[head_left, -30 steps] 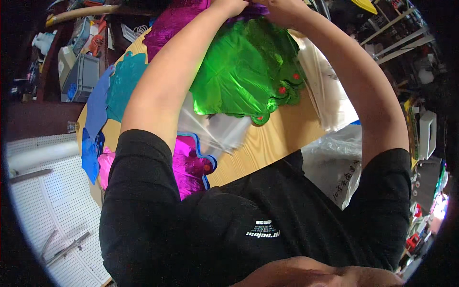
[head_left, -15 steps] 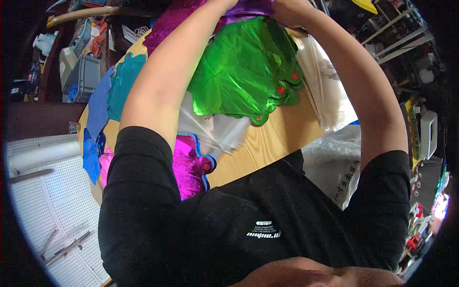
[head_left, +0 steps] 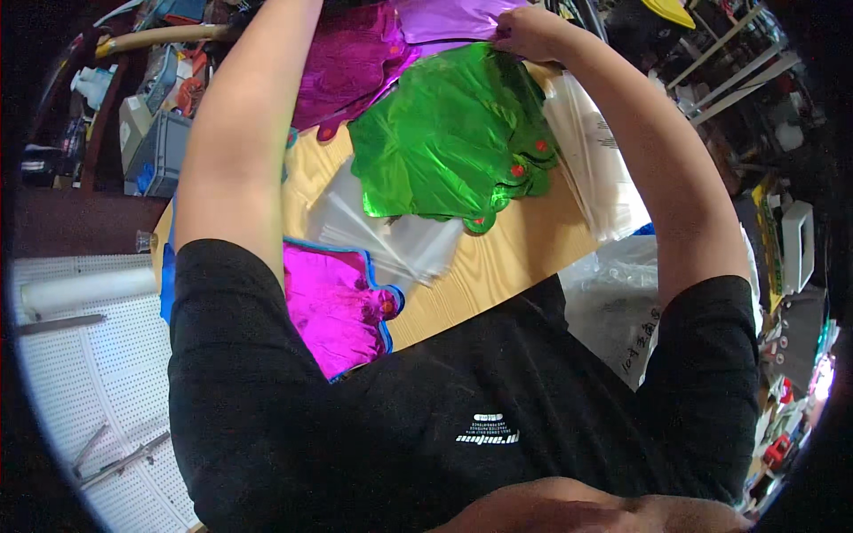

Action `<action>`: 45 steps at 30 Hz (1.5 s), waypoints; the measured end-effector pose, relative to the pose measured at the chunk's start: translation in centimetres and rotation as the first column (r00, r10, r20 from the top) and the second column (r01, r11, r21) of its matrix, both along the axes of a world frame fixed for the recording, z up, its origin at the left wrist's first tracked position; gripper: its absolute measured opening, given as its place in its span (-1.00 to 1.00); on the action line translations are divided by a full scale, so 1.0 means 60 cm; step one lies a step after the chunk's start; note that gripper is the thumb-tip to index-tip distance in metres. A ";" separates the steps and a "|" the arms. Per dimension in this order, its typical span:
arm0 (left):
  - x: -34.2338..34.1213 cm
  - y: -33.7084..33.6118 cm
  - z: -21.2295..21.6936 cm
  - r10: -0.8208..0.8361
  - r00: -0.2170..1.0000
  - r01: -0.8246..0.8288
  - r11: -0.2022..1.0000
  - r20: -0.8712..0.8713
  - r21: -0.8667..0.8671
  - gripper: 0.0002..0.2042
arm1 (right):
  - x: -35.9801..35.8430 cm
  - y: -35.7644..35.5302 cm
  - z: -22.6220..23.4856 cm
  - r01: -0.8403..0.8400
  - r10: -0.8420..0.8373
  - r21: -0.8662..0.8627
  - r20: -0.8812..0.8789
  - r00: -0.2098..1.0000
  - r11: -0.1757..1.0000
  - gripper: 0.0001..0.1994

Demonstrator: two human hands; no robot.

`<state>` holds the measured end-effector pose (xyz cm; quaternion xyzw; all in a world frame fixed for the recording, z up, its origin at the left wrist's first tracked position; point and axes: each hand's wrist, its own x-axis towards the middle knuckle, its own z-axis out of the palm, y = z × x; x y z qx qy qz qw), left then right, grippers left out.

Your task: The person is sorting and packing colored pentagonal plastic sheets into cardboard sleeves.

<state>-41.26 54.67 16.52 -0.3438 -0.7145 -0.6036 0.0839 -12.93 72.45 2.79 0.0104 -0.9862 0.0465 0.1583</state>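
My right hand (head_left: 533, 35) is at the top, its fingers closed at the right edge of a light purple foil sheet (head_left: 453, 19), which looks like a flat, uninflated balloon. My left forearm (head_left: 240, 142) runs out past the top edge, so the left hand is out of sight. Just below the right hand lies a stack of green foil balloons (head_left: 435, 133) with red dots on their rounded tabs. Dark magenta foil balloons (head_left: 346, 71) lie between the left forearm and the light purple sheet. Nearer me is a pink foil balloon (head_left: 333, 302) with a blue rim.
Clear plastic bags (head_left: 382, 226) lie on the wooden tabletop (head_left: 506, 253), with another stack of clear bags (head_left: 591, 160) at its right. A large plastic bag (head_left: 613, 284) hangs by the near edge. A grey crate (head_left: 164, 151) stands off to the left.
My left hand has left the light purple foil and gone up and left out of view, uncovering the dark magenta balloons. My right hand stays near the light purple sheet.
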 end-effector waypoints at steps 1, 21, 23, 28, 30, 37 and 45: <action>-0.003 -0.015 0.015 -0.003 0.999 0.002 1.000 0.039 0.026 -0.75 | -0.006 -0.007 0.006 0.118 -0.122 0.032 0.144 0.982 0.992 -0.47; 0.367 -0.575 0.035 -0.037 0.629 -0.251 0.936 -0.777 -0.248 -0.83 | 0.023 -0.310 0.172 0.014 -0.052 -0.968 0.028 0.998 -0.250 -0.47; 0.400 -0.639 -0.019 -0.067 0.622 -0.334 0.878 -0.780 -0.342 -0.76 | 0.080 -0.402 0.177 0.100 0.215 -0.839 -0.021 0.976 -0.535 -0.47; 0.512 -0.713 -0.115 -0.193 0.638 -0.210 0.888 -0.745 -0.410 -0.77 | 0.127 -0.590 0.117 0.089 0.166 -0.995 0.079 0.983 -0.051 -0.40; 0.533 -0.741 -0.143 -0.179 0.674 -0.216 0.880 -0.717 -0.423 -0.80 | 0.138 -0.630 0.086 0.080 0.146 -0.997 0.082 0.986 0.021 -0.40; 0.558 -0.840 -0.208 -0.096 0.805 -0.275 0.814 -0.586 -0.511 -0.84 | 0.155 -0.696 0.039 0.021 0.114 -0.960 0.055 0.992 0.279 -0.37; 0.576 -0.903 -0.232 -0.029 0.875 -0.266 0.806 -0.484 -0.529 -0.77 | 0.176 -0.728 0.025 0.114 -0.072 -0.736 0.088 0.993 0.667 -0.27</action>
